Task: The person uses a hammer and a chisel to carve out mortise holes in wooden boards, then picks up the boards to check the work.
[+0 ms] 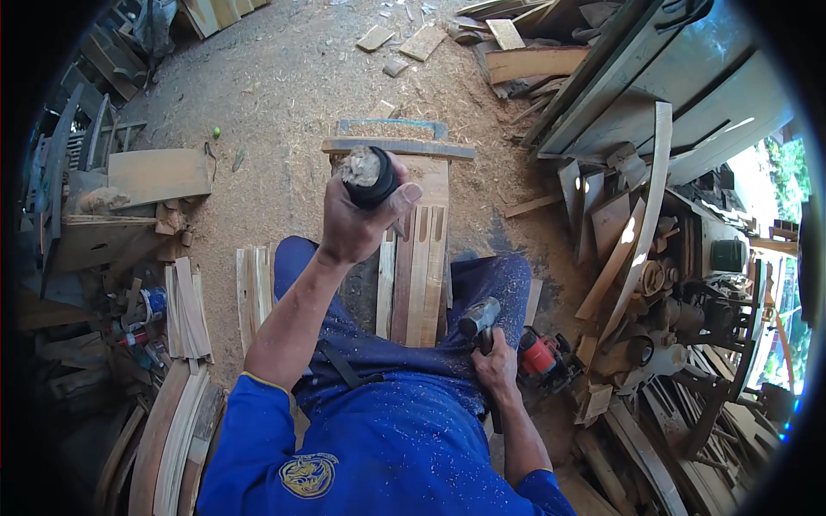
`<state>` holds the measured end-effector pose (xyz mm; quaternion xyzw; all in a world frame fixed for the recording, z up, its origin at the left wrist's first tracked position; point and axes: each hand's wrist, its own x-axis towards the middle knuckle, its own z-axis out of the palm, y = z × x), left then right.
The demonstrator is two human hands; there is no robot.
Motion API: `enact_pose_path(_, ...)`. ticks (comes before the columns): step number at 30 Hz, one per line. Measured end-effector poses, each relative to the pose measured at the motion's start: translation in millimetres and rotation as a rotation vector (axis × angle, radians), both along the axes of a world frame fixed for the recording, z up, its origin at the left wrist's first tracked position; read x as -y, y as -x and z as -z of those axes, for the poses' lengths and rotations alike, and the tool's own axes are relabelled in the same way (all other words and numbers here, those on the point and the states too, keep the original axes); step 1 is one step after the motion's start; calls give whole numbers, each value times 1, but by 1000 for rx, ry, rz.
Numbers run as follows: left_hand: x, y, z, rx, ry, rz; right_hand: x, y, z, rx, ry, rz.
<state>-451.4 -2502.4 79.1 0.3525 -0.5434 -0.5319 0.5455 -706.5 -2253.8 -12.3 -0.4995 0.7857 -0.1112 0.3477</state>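
My left hand (pixel 361 215) grips a chisel upright by its thick handle (pixel 368 185), dark around the side with a pale, frayed top. It is over a wooden bench, where several narrow boards (pixel 420 292) with slots cut near their far ends lie side by side between my legs. The chisel's tip is mostly hidden by the hand. My right hand (pixel 495 365) holds a hammer by its handle, with the metal head (pixel 479 316) resting at my right thigh.
A red power tool (pixel 538 353) sits right of my leg. Stacked strips (pixel 189 310) and a plywood piece (pixel 157 176) are at the left. Leaning panels (pixel 718 77), long boards and assorted timber crowd the right. Offcuts (pixel 422 41) lie among sawdust on the floor ahead.
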Motion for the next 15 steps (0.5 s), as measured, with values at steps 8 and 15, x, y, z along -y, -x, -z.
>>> enact_pose_path(8,11,15,17,-2,-57,16,14,4,4,9,-18,-27)
enact_pose_path(15,11,21,16,-25,-78,7,12,6,7,-7,6,-38)
